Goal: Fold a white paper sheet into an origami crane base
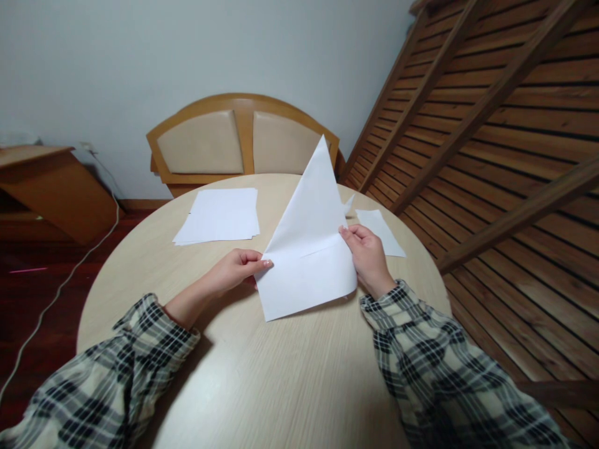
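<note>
A white sheet of paper (309,249) is held up over the round table, folded so that its far end rises to a sharp point. Its near part is a flat strip that curls a little at the right corner. My left hand (238,268) pinches the left edge, thumb on top. On the right edge, my right hand (365,252) pinches the paper between thumb and fingers. Some fingertips of both hands are hidden behind the sheet.
On the pale round table (224,386) lie a stack of white paper (222,215) at the back left and a smaller white piece (380,232) at the right. A small folded paper shape (349,204) stands beside that piece. Wooden slats (491,156) rise at the right.
</note>
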Demonstrator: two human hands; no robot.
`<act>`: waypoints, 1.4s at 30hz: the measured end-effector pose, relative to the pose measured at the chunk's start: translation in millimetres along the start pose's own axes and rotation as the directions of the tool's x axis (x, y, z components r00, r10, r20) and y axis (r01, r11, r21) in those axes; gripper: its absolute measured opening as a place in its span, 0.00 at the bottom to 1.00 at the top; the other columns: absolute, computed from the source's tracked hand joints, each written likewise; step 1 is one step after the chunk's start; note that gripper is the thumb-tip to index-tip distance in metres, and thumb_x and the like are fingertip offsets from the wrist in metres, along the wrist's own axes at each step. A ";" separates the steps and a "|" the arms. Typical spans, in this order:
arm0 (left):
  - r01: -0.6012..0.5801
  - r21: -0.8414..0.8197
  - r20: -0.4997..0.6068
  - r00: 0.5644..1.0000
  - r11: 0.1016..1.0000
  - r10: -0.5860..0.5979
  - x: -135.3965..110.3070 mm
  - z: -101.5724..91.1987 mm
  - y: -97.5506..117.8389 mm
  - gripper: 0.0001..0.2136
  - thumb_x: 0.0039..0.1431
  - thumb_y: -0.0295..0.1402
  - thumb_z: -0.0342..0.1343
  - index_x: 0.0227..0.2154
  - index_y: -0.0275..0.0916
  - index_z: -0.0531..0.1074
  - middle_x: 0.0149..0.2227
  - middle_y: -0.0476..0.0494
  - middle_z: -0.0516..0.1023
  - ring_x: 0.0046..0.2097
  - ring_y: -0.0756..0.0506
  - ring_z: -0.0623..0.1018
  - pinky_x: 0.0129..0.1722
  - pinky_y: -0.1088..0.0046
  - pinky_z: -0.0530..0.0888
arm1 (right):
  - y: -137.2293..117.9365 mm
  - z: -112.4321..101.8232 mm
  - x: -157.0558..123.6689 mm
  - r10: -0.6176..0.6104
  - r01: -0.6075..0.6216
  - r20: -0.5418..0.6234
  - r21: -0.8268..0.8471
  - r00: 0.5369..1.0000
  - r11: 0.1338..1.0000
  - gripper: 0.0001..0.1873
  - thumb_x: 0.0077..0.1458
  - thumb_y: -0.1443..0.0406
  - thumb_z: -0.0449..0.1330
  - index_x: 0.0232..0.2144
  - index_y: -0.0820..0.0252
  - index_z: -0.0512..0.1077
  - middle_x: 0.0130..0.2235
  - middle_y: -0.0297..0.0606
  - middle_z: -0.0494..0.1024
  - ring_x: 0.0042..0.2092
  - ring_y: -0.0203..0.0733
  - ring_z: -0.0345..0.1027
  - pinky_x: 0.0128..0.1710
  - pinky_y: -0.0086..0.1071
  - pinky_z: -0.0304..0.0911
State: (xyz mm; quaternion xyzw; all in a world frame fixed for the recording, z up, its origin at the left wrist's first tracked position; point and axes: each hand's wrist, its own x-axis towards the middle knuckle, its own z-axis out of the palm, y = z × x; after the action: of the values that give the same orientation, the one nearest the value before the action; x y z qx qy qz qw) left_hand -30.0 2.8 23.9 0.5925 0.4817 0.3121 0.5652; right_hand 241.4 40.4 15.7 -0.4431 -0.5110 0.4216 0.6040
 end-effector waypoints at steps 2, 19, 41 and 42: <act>-0.006 -0.007 -0.006 1.000 1.000 0.006 0.3 0.0 -1.0 0.13 0.54 0.40 0.60 0.21 0.35 0.72 0.21 0.51 0.69 0.23 0.53 0.65 0.24 0.75 0.62 | 0.8 -0.5 0.7 -0.005 0.005 -0.001 -0.007 1.000 1.000 0.18 0.46 0.51 0.67 0.25 0.57 0.69 0.24 0.31 0.73 0.24 0.34 0.62 0.23 0.29 0.56; -0.039 -0.107 0.077 0.996 0.993 0.047 0.4 -4.2 -6.8 0.13 0.58 0.38 0.58 0.22 0.35 0.73 0.21 0.49 0.73 0.23 0.53 0.70 0.28 0.75 0.69 | -1.2 -4.3 6.9 -0.038 0.040 -0.089 0.019 0.995 0.999 0.19 0.41 0.50 0.68 0.23 0.57 0.70 0.24 0.31 0.73 0.26 0.36 0.63 0.25 0.30 0.60; -0.097 -0.061 -0.103 0.991 0.993 0.090 -4.2 3.5 -5.5 0.15 0.54 0.43 0.61 0.27 0.34 0.76 0.27 0.44 0.75 0.26 0.49 0.70 0.24 0.73 0.67 | 3.0 0.3 0.7 0.018 -0.017 0.008 -0.033 1.000 0.999 0.19 0.45 0.49 0.67 0.25 0.57 0.69 0.24 0.32 0.74 0.24 0.35 0.62 0.23 0.29 0.57; -0.100 -0.052 -0.094 0.991 0.994 0.094 -4.1 3.1 -5.4 0.15 0.54 0.43 0.60 0.27 0.34 0.75 0.26 0.45 0.75 0.26 0.49 0.70 0.24 0.73 0.66 | 2.6 0.2 0.9 0.017 -0.017 0.006 -0.033 1.000 0.999 0.19 0.44 0.49 0.67 0.25 0.57 0.69 0.24 0.32 0.74 0.24 0.35 0.62 0.23 0.29 0.57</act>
State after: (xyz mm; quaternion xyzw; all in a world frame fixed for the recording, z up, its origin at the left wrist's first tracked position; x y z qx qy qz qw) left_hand -29.8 -2.7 18.8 0.5840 0.4686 0.3795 0.5434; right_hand 241.1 41.9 13.4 -0.4559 -0.5162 0.4196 0.5913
